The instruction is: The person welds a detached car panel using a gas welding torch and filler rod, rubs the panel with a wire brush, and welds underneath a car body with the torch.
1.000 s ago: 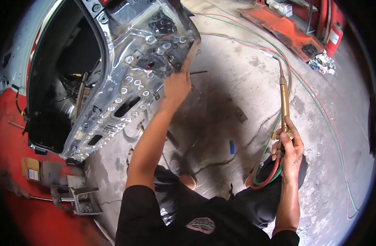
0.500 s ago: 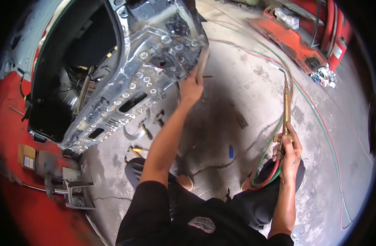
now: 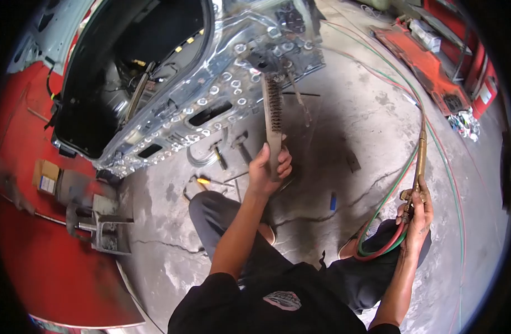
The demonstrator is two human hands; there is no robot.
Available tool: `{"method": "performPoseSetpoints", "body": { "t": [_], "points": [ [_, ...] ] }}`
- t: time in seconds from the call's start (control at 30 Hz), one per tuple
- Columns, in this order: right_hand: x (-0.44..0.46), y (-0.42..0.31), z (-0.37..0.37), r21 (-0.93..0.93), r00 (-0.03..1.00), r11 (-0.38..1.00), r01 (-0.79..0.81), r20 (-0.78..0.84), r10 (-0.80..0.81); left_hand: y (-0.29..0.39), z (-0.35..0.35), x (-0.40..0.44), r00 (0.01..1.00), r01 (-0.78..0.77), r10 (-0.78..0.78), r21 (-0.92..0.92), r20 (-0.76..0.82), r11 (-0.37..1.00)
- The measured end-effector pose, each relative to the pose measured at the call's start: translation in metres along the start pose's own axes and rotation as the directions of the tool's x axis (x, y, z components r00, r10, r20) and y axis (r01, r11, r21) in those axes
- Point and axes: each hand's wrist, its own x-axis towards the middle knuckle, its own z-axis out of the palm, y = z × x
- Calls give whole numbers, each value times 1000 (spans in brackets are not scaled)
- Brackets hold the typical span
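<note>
My left hand (image 3: 271, 170) is wrapped round the handle of a wire brush (image 3: 272, 111), which points up with its dark bristles facing right. The brush's far end overlaps the lower edge of a bare metal car panel (image 3: 227, 86) dotted with round weld marks. On the right, my right hand (image 3: 418, 214) grips a brass torch (image 3: 422, 150) near its valves, tip pointing away from me. No flame shows at the tip. Red and green hoses (image 3: 378, 253) loop from the torch's base beside my right leg.
On the concrete floor (image 3: 333, 239) lie a hammer (image 3: 242, 146), a yellow-handled tool (image 3: 204, 181) and a blue object (image 3: 333, 201). A metal clamp-like piece (image 3: 108, 225) and a cardboard box (image 3: 47, 175) are at left. At upper right are a red panel (image 3: 422, 64) and fire extinguisher (image 3: 485, 96).
My left hand has come back from the panel's right edge with the brush, now seen side-on. The view has shifted, and the torch in my right hand appears farther right.
</note>
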Motion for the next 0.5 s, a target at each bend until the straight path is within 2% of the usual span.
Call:
{"method": "performPoseSetpoints", "body": {
  "t": [0.07,0.17,0.2,0.3,0.4,0.47,0.5],
  "points": [
    [0,2,1,-10,1000,1000,2,7,-2,-1,0,-8,1000,0,1,-51,21,999],
    [2,7,0,-29,999,1000,0,38,1,-3,-1,-18,993,-55,48,-71,-107,996],
    [2,10,-1,-34,999,999,-4,53,6,-5,-6,-21,977,-95,78,-77,-198,992],
    [3,14,-3,-39,997,999,4,82,-1,-6,-40,-27,876,-211,140,-106,-462,972],
    [4,14,-6,-52,996,999,9,86,-4,14,-83,-18,742,-289,183,-61,-645,955],
    [4,15,-7,-63,997,998,10,76,-5,40,-108,2,742,-236,193,19,-643,972],
    [3,15,-8,-62,997,998,10,82,-5,53,-111,18,701,-239,224,73,-677,968]
  ]
}}
